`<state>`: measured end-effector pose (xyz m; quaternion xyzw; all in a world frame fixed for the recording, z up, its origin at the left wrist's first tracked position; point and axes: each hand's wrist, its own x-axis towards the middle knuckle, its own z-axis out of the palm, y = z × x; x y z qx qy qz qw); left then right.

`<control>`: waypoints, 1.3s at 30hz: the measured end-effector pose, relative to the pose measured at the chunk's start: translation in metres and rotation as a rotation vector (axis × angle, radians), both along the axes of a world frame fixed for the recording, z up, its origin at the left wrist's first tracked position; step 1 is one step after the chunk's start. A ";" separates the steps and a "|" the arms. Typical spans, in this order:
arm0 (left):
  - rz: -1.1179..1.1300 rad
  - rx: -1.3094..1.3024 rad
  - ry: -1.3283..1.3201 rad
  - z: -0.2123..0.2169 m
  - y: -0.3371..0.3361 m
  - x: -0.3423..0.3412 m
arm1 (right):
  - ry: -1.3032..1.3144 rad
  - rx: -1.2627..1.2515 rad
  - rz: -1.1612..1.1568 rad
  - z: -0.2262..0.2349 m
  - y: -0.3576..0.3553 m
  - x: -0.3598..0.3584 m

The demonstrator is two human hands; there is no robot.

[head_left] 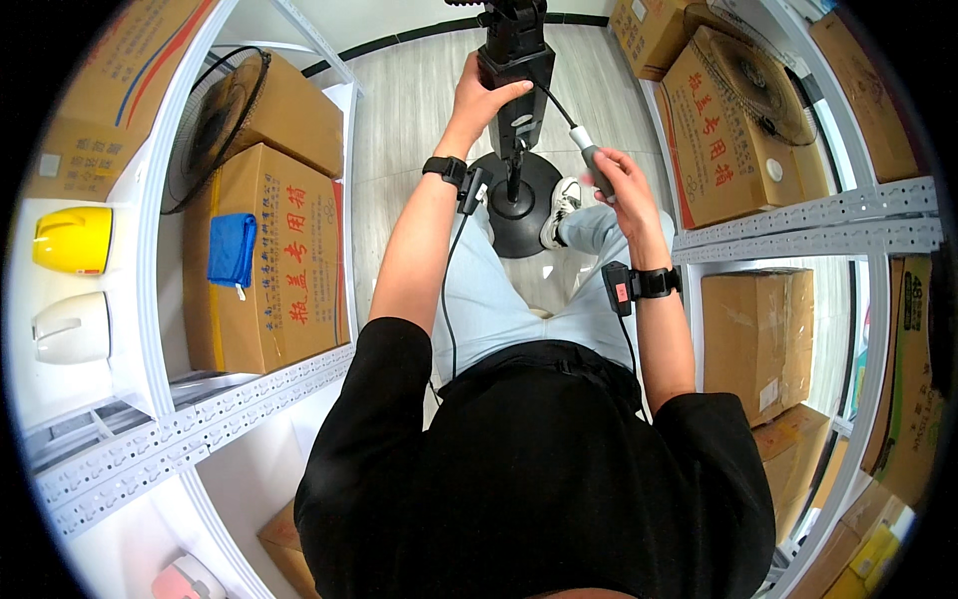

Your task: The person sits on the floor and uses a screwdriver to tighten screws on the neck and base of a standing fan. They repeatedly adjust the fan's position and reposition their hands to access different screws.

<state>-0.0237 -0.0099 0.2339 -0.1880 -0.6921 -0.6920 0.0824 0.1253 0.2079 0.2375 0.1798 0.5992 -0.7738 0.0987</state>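
A black fan body (pixel 512 60) stands upright in front of me on a pole with a round black base (pixel 529 215). My left hand (pixel 486 100) is wrapped around the left side of its housing, with the thumb lying across the front. In my right hand (pixel 631 190) is a screwdriver (pixel 584 145) with a white and grey handle and a dark shaft. The shaft slants up and left toward the housing. Whether its tip sits in a screw cannot be made out. My fingers hold the grey end of the handle.
Metal shelves (pixel 808 210) with cardboard boxes flank both sides. A round fan grille (pixel 215 130) leans on boxes at left, another grille (pixel 753 85) at right. A blue cloth (pixel 232 250) lies on a left box, near yellow (pixel 75 240) and white kettles (pixel 72 327). Cables run from both wrists.
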 end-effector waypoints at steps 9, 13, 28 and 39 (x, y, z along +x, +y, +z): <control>-0.029 0.013 -0.020 0.000 0.000 0.001 | 0.083 0.207 -0.084 -0.004 -0.011 0.002; -0.023 0.036 -0.017 0.002 0.000 0.003 | -0.118 -0.208 0.069 0.002 0.010 -0.003; -0.018 0.002 -0.039 0.002 0.001 0.004 | 0.167 0.177 -0.037 -0.011 -0.006 0.001; -0.029 0.041 -0.034 -0.002 0.003 0.002 | 0.091 0.218 -0.022 0.001 -0.008 0.004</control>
